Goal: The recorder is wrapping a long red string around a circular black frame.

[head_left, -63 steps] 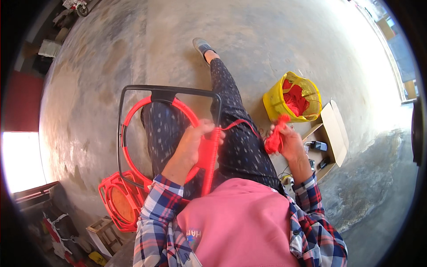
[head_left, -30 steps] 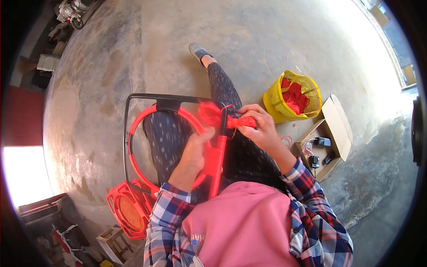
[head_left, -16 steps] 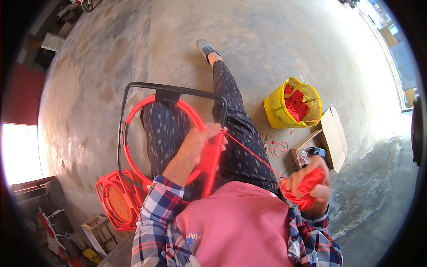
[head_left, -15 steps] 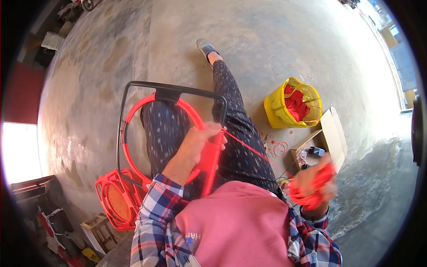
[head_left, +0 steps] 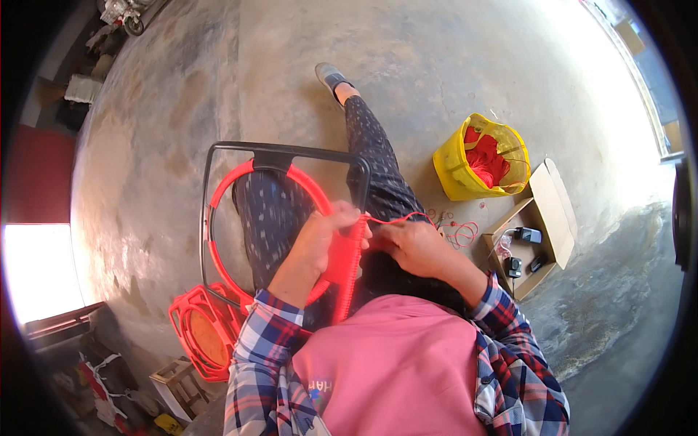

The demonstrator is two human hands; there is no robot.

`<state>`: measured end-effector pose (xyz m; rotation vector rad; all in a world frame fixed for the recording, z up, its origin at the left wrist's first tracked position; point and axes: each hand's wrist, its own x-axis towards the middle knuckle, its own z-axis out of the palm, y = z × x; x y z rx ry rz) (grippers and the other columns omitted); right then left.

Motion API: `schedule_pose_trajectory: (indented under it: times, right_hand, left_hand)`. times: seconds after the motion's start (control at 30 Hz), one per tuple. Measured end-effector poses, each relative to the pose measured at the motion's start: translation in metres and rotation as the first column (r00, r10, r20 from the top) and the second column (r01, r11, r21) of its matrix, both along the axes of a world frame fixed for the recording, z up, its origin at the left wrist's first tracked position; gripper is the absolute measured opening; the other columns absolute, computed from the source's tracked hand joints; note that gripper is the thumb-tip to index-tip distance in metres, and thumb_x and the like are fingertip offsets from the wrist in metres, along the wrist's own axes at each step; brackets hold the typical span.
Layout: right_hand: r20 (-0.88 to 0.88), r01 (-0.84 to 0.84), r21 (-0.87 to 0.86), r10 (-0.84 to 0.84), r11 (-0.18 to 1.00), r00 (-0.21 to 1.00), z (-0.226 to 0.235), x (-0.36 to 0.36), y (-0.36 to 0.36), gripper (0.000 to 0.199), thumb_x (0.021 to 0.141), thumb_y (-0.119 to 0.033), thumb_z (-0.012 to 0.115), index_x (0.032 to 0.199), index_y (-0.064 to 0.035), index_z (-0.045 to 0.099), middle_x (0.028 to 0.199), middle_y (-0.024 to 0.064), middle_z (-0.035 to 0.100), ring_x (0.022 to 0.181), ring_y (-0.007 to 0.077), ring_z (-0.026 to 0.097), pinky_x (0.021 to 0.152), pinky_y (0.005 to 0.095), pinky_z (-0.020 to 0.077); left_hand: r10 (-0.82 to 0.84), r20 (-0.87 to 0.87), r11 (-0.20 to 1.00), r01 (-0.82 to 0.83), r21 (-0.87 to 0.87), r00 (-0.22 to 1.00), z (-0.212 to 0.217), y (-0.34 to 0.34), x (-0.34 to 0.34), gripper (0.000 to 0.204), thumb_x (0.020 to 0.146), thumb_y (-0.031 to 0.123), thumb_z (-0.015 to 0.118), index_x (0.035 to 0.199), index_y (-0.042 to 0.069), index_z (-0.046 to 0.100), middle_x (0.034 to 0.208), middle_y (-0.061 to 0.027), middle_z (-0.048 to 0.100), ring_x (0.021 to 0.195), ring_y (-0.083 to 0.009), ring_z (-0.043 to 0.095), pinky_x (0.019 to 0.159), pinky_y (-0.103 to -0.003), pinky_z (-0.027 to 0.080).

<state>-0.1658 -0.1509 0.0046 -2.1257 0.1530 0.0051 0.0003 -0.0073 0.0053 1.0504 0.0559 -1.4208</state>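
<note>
A black tubular frame [head_left: 291,149] with a red-wrapped ring [head_left: 309,190] inside it rests across my lap. My left hand [head_left: 323,236] is closed around the frame's right side, where red cord wrapping [head_left: 347,280] covers the bar in tight turns. Close beside it, my right hand [head_left: 414,247] is curled, with its fingertips hidden near the wrapped bar. What it grips is out of sight; the bundle of red cord does not show. From the top of the wrapping, a slack red cord [head_left: 396,219] runs rightward over my right hand.
On the floor at right stands a yellow bucket [head_left: 454,171] with red material inside. Beside it, an open cardboard box [head_left: 542,280] holds small black devices. Loose red cord [head_left: 464,234] lies near the box. Red frames [head_left: 200,330] and a wooden stool [head_left: 182,389] are at left.
My right hand has come in from the far right to beside my left hand. The bundle of cord it carried is now hidden, and the taut cord has gone slack. My left hand keeps its grip.
</note>
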Motion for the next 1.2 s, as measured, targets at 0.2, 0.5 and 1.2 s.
schedule_pose_trajectory:
  times: [0.2,0.5,1.2]
  right_hand:
    - [0.074,0.305,0.479,-0.384,0.823,0.92,-0.005,0.04,-0.024,0.05,0.087,0.0,0.057,0.135,-0.0093,0.049,0.098,0.0065,0.063,0.088,0.0131,0.06,0.077,0.029,0.048]
    - [0.093,0.328,0.662,-0.507,0.674,0.857,-0.003,0.069,-0.013,0.03,0.087,-0.011,0.071,0.116,-0.0046,0.064,0.106,0.0021,0.062,0.094,0.0088,0.058,0.083,0.0245,0.0476]
    - [-0.602,0.771,0.591,-0.507,0.237,0.617,-0.094,-0.223,-0.061,0.017,0.097,-0.026,0.053,0.09,-0.0099,0.052,0.061,-0.0039,0.048,0.05,0.0092,0.043,0.053,0.0267,0.0444]
  left_hand:
    - [-0.025,0.029,0.999,0.026,-0.02,0.999,0.001,-0.004,-0.007,0.012,0.089,0.014,0.065,0.085,0.004,0.06,0.076,-0.0157,0.066,0.062,-0.0242,0.066,0.059,-0.035,0.056]
    - [-0.022,0.05,0.999,0.023,-0.031,0.999,0.003,-0.008,-0.01,0.009,0.086,0.016,0.065,0.088,0.008,0.061,0.078,-0.0164,0.067,0.062,-0.0242,0.066,0.053,-0.037,0.055]
    - [0.143,-0.023,0.988,-0.144,-0.061,0.989,0.016,-0.001,0.013,0.021,0.09,0.021,0.06,0.099,0.002,0.061,0.076,-0.0141,0.065,0.062,-0.0217,0.064,0.06,-0.031,0.054]
